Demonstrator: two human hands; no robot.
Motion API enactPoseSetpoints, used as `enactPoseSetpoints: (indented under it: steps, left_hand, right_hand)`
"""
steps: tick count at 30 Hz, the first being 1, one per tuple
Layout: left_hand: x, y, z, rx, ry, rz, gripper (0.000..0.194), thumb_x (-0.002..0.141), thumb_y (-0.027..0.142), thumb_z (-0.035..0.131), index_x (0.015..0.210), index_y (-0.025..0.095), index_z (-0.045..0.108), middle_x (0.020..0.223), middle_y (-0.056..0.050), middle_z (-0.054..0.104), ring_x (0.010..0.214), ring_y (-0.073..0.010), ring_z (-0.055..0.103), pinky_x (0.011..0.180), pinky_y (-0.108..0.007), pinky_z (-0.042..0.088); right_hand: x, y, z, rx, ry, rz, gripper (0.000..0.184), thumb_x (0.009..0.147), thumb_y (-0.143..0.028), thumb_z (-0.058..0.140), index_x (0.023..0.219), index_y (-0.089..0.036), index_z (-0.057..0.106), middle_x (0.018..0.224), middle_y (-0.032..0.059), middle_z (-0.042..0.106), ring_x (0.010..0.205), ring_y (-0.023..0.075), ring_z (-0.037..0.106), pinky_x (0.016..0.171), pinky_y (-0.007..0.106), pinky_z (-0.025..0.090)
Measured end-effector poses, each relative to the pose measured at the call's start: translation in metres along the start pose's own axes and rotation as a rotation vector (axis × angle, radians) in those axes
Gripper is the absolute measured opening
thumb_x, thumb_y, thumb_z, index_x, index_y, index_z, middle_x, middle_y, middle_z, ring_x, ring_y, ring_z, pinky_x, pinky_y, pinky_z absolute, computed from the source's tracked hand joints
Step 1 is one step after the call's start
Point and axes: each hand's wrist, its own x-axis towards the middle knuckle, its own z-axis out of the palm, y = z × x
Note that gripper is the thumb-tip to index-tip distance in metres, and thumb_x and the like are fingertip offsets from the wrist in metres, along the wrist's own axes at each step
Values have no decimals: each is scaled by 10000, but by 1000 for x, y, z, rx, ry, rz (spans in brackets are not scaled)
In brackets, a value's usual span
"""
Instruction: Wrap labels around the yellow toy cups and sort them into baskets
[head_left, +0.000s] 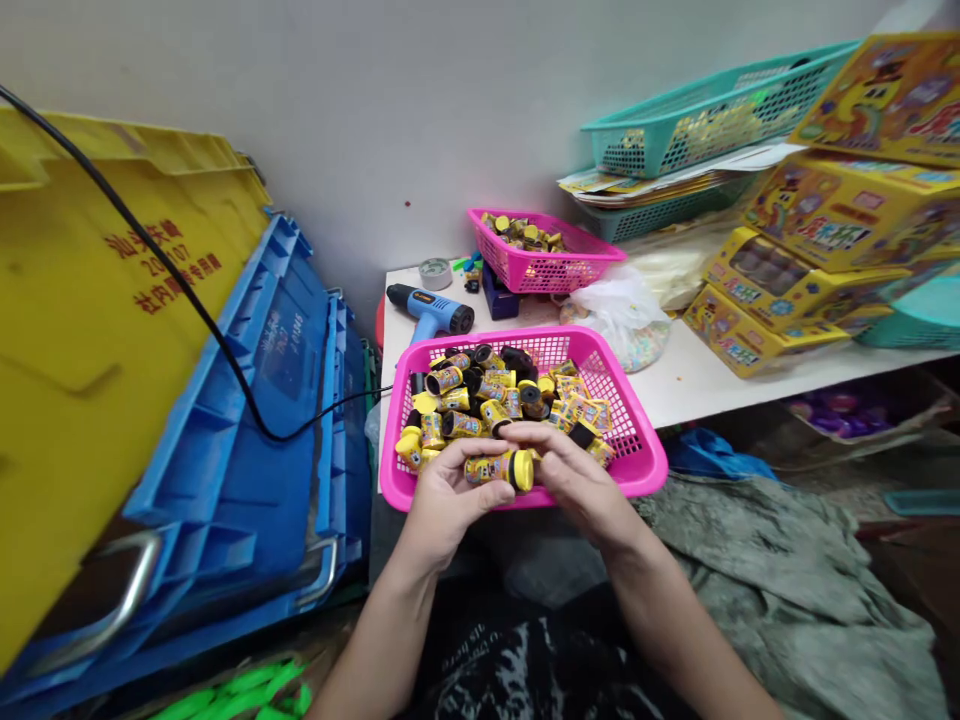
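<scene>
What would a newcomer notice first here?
The bright pink plastic mesh basket heaped with small yellow-labelled cylinders fills the centre, where the left hand and right hand hold one cylinder above it. A yellow plastic crate and blue plastic crate stand at left; yellow printed cardboard boxes stack upper right.

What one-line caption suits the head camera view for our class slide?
Left hand and right hand grip a yellow-capped cylinder over a pink mesh basket of similar cylinders.

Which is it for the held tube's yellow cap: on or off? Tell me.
On: the yellow cap covers the end of the tube, between left hand and right hand.
</scene>
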Motion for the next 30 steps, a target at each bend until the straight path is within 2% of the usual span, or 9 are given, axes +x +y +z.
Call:
enactPoseSetpoints:
  steps: [5, 9, 11, 15, 18, 24, 28, 30]
  left_hand:
    - [-3, 3, 7, 40, -53, 42, 253, 567, 199, 858, 800, 219, 760, 1012, -60, 749, 1055, -258, 653, 972, -370, 478]
    - [-6, 4, 10, 60, -98, 58, 239, 570, 201, 858, 789, 227, 764, 1006, -58, 752, 1059, -248, 652, 987, -354, 464]
    - [-6, 2, 9, 45, -116, 55, 253, 590, 215, 850, 826, 237, 761, 980, -45, 754, 994, -227, 674, 913, -318, 503]
    - [-5, 2, 9, 82, -161, 71, 317, 585, 207, 852, 885, 240, 756, 916, -29, 751, 879, -196, 687, 787, -258, 528]
    - [-4, 8, 12, 164, -194, 114, 290, 577, 200, 854, 849, 229, 760, 910, -37, 753, 905, -210, 682, 822, -274, 522]
    - [-4, 15, 16, 301, -197, 153, 255, 583, 197, 847, 820, 210, 753, 880, -53, 748, 897, -227, 682, 856, -317, 526]
    - [-3, 12, 10, 176, -232, -29, 226, 695, 311, 770, 901, 225, 733, 1022, -67, 705, 674, -173, 677, 558, -266, 555]
    - [-4, 11, 8, 139, -263, -42, 183, 738, 354, 727, 857, 216, 736, 1100, -87, 673, 721, -189, 677, 502, -252, 542]
  right_hand:
    - [1, 1, 7, 446, -97, 156, 253, 752, -378, 735, 944, -238, 650, 1131, 44, 613, 1109, 219, 561, 943, 378, 456]
    - [-1, 0, 9, 569, -122, 191, 285, 683, -355, 795, 865, -215, 625, 1047, 40, 621, 999, 184, 592, 861, 313, 477]
    - [-3, 1, 11, 592, -100, 213, 350, 676, -362, 800, 946, -222, 629, 1042, 41, 621, 987, 173, 595, 846, 288, 474]
    - [-5, 4, 14, 733, -145, 295, 652, 638, -412, 814, 1214, -241, 562, 1205, 77, 592, 1115, 218, 580, 959, 336, 440]
    - [-7, 2, 13, 707, -183, 306, 669, 639, -399, 813, 1235, -218, 568, 1251, 99, 582, 1136, 238, 580, 982, 359, 437]
    - [-8, 3, 4, 470, -103, 197, 523, 707, -412, 774, 1171, -236, 610, 1233, 71, 600, 1135, 206, 575, 951, 333, 468]
    - [-7, 9, 1, 374, -93, 158, 495, 755, -421, 734, 1193, -251, 580, 1186, 64, 621, 1068, 193, 607, 883, 334, 506]
    - [-6, 12, 0, 386, -106, 148, 529, 762, -438, 724, 1230, -258, 554, 1253, 74, 586, 1143, 207, 571, 923, 350, 486]
